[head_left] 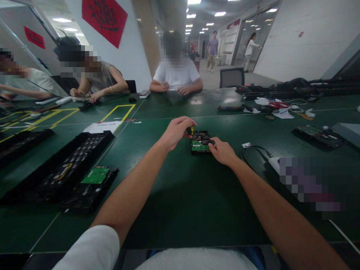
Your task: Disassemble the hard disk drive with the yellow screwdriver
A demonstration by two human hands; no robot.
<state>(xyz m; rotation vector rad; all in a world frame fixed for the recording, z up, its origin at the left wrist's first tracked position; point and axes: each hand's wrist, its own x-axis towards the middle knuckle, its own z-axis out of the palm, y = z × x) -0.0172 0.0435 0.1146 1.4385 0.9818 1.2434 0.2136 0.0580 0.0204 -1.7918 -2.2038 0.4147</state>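
Observation:
A hard drive (200, 145) lies on the green table with its green circuit board facing up. My left hand (177, 132) is closed around a black-and-yellow screwdriver (190, 130) at the drive's upper left corner. The screwdriver's tip is hidden, so I cannot tell whether it touches the drive. From the right side, my right hand (223, 150) grips the drive's edge with thumb and fingers.
Left of my arm are another hard drive (91, 187) and a long black tray (66, 168). A cable (260, 147), a drive (317, 135) and a grey box (347, 131) lie to the right. Across the table (197, 210) sit several people.

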